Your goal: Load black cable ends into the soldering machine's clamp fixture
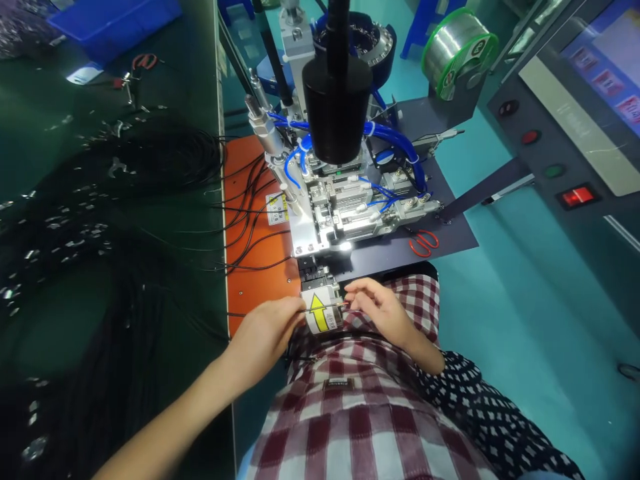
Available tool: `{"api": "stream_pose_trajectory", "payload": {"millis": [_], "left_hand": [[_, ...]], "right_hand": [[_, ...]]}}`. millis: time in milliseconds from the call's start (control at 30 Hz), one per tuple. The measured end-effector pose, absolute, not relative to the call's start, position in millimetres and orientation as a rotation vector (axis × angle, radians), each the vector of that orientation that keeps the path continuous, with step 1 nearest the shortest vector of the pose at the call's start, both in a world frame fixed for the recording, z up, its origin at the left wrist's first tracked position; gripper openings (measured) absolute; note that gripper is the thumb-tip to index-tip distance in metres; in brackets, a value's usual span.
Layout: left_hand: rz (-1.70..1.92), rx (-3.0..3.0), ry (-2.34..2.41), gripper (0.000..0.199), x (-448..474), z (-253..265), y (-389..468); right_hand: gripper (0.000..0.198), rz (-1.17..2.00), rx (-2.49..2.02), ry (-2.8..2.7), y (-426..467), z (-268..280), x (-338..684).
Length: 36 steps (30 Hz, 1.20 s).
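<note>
A thin black cable [321,308] runs across a white label with a yellow arrow [318,320] on the front of the machine. My left hand [267,327] pinches this cable to the left of the label. At the cable's right end, thin reddish wire ends [344,305] reach the fingertips of my right hand [380,312], whose thumb and forefinger are closed around them. Just beyond both hands is the machine's metal fixture [345,227], lit by a small bright lamp. More black cables [250,247] lead from its feed side over an orange plate [265,280].
Coiled black cables with shiny ends [165,157] cover the dark table at left, near red-handled pliers [133,77] and a blue bin [115,27]. A black cylinder [337,110] hangs above the machine. Red-handled scissors [424,243], a solder spool [460,53] and a control panel [565,127] are at right.
</note>
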<state>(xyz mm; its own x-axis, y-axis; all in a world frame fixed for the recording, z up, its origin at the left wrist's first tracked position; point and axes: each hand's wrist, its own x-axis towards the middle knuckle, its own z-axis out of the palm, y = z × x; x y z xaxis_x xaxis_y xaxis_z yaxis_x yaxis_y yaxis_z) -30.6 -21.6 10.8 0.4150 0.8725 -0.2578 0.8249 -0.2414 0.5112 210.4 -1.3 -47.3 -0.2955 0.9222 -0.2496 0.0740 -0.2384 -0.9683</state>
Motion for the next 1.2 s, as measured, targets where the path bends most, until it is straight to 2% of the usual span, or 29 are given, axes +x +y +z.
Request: {"api": "stream_pose_trajectory", "payload": {"millis": [133, 333, 600, 1000, 1200], "left_hand": [[0.11, 2.12, 1.453, 0.021, -29.3, 16.2, -22.9], [0.232, 2.128, 1.315, 0.024, 2.8, 26.1, -11.9], [0.553, 1.644, 1.301, 0.021, 2.5, 9.4, 0.1], [0.736, 1.462, 1.376, 0.014, 3.1, -5.8, -4.3], [0.786, 1.445, 1.394, 0.015, 0.8, -10.9, -7.3]], "right_hand": [[0.008, 1.58, -1.208, -1.368, -3.7, -39.0, 202.1], [0.006, 1.442, -1.136, -1.459, 2.4, -26.6, 195.8], [0.015, 1.657, -1.129, -1.144, 8.5, -30.1, 197.6], [0.004, 1.496, -1.194, -1.327, 10.2, -27.2, 182.5], [0.009, 1.609, -1.118, -1.23, 13.0, -25.6, 185.3]]}}
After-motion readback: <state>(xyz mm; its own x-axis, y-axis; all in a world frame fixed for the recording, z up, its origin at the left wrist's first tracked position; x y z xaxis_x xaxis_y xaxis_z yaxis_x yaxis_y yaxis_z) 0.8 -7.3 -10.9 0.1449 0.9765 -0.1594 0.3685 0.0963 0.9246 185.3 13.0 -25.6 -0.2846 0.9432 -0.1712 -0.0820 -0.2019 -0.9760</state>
